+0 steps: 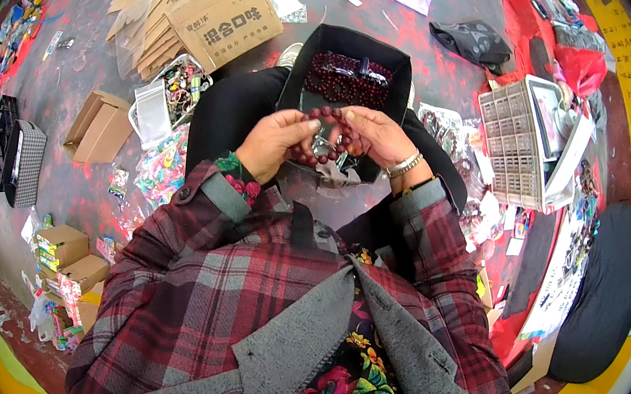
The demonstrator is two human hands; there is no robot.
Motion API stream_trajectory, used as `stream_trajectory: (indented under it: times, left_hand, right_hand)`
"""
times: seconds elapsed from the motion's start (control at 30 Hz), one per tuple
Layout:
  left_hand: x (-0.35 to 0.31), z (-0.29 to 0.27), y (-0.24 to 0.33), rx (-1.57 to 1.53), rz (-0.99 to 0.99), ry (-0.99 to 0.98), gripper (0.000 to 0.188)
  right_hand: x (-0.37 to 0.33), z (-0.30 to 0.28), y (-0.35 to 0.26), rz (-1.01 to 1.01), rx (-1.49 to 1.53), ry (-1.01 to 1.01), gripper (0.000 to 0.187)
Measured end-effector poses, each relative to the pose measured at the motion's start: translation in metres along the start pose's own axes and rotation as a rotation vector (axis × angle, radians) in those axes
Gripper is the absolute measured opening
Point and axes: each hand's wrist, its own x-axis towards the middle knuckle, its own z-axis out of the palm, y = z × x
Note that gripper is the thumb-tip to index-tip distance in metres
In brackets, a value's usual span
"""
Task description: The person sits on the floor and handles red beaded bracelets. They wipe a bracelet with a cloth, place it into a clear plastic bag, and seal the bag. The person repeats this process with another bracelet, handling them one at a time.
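Note:
Between my two hands, above my lap, I hold a dark red bead bracelet (315,155) in a loop. My left hand (273,143) pinches the loop's upper left side between thumb and fingers. On its other side my right hand (382,137) pinches the beads, a metal band round that wrist. Just beyond my hands a black open box (400,74) rests between my knees. Inside lies a heap of dark red bead strings (349,90) with some clear wrapping on it. Small shiny and pale items show below the loop, too small to name.
Cardboard boxes (225,21) stand at the far left, near a white basket (194,93) of mixed trinkets. A smaller carton (99,128) sits left of it. A pale plastic crate (512,147) stands at my right, beside a black bag (473,43) and a black oval cushion (611,290).

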Motion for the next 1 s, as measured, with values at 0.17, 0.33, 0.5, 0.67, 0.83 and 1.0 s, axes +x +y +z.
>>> stream_trajectory:
  times: [0.17,0.33,0.5,0.67,0.83,1.0]
  left_hand:
    - [0.008,-0.013,-0.001,-0.101,0.067,0.011,0.012]
    - [0.011,-0.030,-0.020,-0.145,0.020,0.030,0.016]
    - [0.015,-0.023,-0.018,-0.196,-0.014,-0.036,0.017]
    - [0.009,-0.029,-0.016,-0.263,0.057,-0.030,0.018]
    - [0.007,-0.023,-0.006,-0.307,0.037,-0.070,0.020]
    - [0.006,-0.031,-0.010,-0.288,0.074,-0.096,0.019]
  right_hand:
    - [0.021,-0.064,0.089,0.280,-0.660,0.298,0.029]
    - [0.032,-0.030,0.121,0.495,-1.552,-0.037,0.039]
    - [0.046,-0.036,0.175,0.771,-1.330,0.405,0.043]
    - [0.046,-0.032,0.168,0.709,-1.305,0.281,0.041]
    - [0.046,-0.073,0.172,0.501,-0.660,0.400,0.024]
    - [0.015,-0.067,0.107,0.062,0.235,0.202,0.014]
